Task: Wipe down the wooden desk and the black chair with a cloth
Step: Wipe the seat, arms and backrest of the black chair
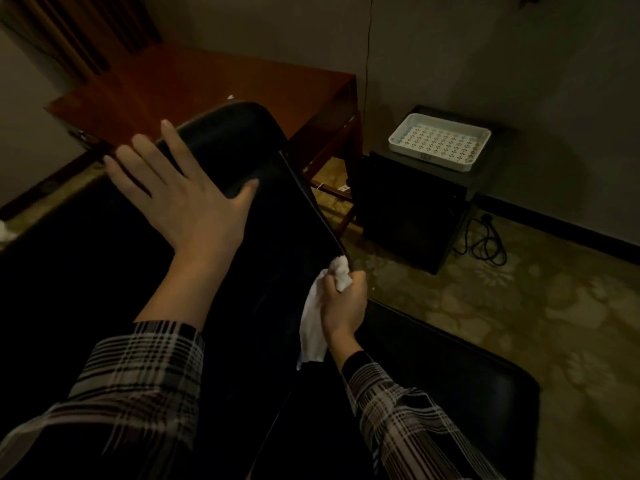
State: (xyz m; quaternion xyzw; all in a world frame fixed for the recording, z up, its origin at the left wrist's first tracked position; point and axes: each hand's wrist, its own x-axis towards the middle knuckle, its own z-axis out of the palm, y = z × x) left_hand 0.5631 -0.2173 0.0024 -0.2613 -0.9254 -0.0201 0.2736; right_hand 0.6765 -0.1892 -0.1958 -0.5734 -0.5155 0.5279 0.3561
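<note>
black chair (pixel 242 209) hides the wooden desk (pixel 214 81) front; seat cut off below.

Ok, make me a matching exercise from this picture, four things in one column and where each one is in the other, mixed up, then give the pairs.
Things:
1. cloth
2. tray
3. left hand
4. cable

Places:
A. coiled on the carpet by the wall
B. flat on the back of the black chair
C. bunched in the right hand
D. on top of the dark cabinet beside the desk

Pairs: 1-C, 2-D, 3-B, 4-A
</note>
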